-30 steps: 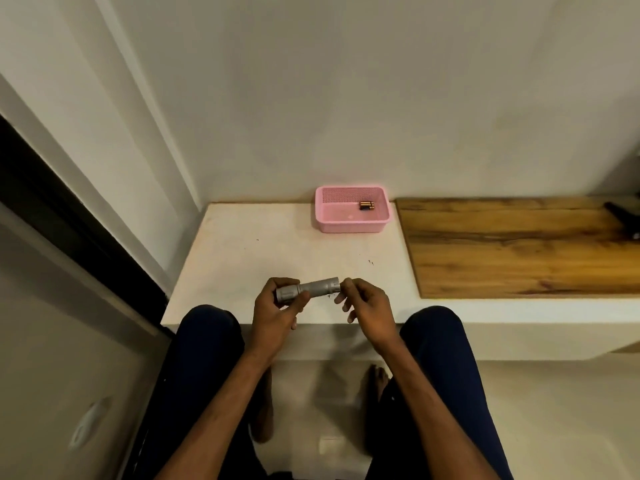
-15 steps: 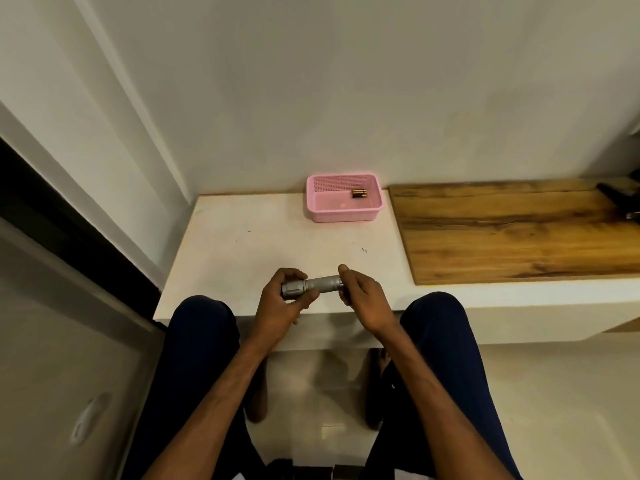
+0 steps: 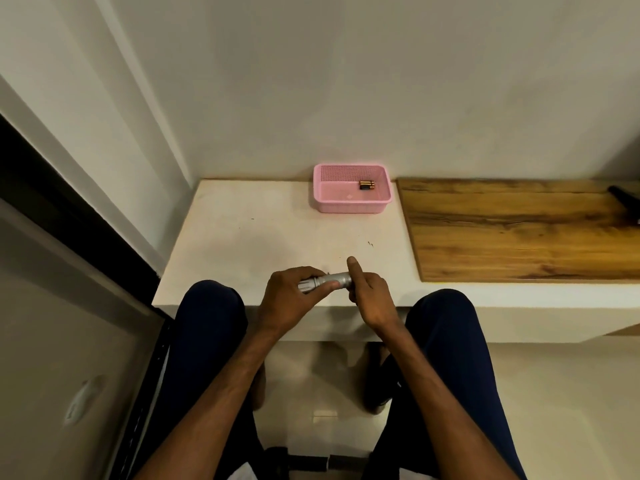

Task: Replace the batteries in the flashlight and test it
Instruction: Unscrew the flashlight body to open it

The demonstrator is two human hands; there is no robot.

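Head view. The silver flashlight (image 3: 330,280) is held level just above the near edge of the white ledge (image 3: 249,237), between the person's knees. The left hand (image 3: 289,294) grips the wider head end, fingers wrapped over the top and thumb lying along the barrel. The right hand (image 3: 369,297) is at the tail end with its lower fingers curled against it and the index finger standing straight up, clear of the barrel. The tail cap itself is hidden behind that hand, so whether it is loosened or seated cannot be told.

Change noted: a second ago the right hand's fingertips only pinched the tail end. Half a second ago the hand had closed round it. Now the index finger has lifted while the other fingers remain on the tail. The left hand's hold has not altered. Judgement: this reads as a turn of the tail cap with a regrip under way, that is, the opening step, early in the task.

The batteries (image 3: 366,185) lie untouched in the pink basket (image 3: 349,206) at the back of the ledge, well apart from the hands. A wooden board (image 3: 519,233) adjoins on the right.
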